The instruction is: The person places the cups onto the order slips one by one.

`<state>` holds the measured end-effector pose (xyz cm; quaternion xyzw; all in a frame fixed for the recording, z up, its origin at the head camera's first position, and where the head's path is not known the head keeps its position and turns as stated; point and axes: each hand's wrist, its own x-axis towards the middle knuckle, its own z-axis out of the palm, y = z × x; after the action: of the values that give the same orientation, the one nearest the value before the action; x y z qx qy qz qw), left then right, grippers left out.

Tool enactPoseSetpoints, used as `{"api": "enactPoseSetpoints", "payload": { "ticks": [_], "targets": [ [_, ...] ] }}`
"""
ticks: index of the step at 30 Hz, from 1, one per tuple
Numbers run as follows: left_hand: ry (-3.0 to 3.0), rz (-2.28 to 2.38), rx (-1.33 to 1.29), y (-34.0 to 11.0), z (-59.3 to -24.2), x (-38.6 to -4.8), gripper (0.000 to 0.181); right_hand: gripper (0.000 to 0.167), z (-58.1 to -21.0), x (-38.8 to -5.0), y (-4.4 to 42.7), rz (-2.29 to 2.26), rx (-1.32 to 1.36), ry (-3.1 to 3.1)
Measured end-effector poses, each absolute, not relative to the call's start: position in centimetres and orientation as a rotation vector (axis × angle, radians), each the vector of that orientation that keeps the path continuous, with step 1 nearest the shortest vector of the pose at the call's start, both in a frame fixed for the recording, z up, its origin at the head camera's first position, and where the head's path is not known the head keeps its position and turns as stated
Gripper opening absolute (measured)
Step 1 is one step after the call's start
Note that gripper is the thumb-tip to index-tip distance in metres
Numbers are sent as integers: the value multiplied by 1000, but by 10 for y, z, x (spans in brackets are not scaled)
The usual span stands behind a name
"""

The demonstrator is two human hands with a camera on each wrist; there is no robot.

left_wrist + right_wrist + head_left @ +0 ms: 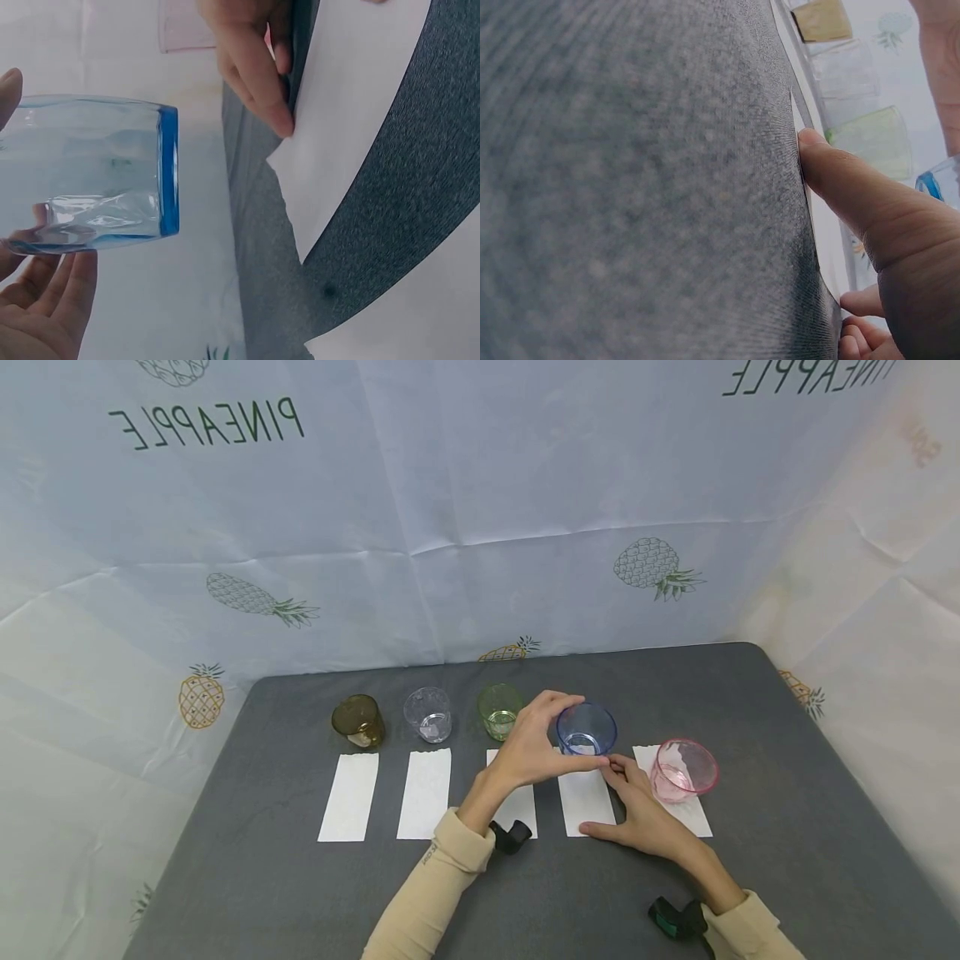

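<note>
My left hand (534, 739) holds a blue glass (587, 729) with thumb and fingers around its sides. In the left wrist view the glass (97, 172) is off the table, its thick blue base clear of the cloth. Beneath it lies a white paper strip (585, 802). My right hand (641, 814) rests on this strip, thumb near its close edge and fingers by its far end. The right wrist view shows the thumb (847, 180) stretched out along the paper. A pink glass (686, 768) stands just right of that hand, over another paper strip (693, 818).
Along the back stand a brown glass (357, 720), a colourless glass (428, 714) and a green glass (498, 710). Before them lie paper strips (348, 797), (424, 793) and a third partly behind my left wrist. The grey table (262, 860) meets a pineapple-print curtain (450, 485).
</note>
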<state>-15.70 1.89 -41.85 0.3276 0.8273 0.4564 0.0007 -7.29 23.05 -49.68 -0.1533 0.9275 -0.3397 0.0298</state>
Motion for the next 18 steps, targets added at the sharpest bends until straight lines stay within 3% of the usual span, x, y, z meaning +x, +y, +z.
{"api": "enactPoseSetpoints", "payload": {
  "ticks": [18],
  "targets": [
    [2561, 1430, 1049, 20, -427, -144, 79, 83, -497, -74, 231, -1097, -527, 2881]
  ]
}}
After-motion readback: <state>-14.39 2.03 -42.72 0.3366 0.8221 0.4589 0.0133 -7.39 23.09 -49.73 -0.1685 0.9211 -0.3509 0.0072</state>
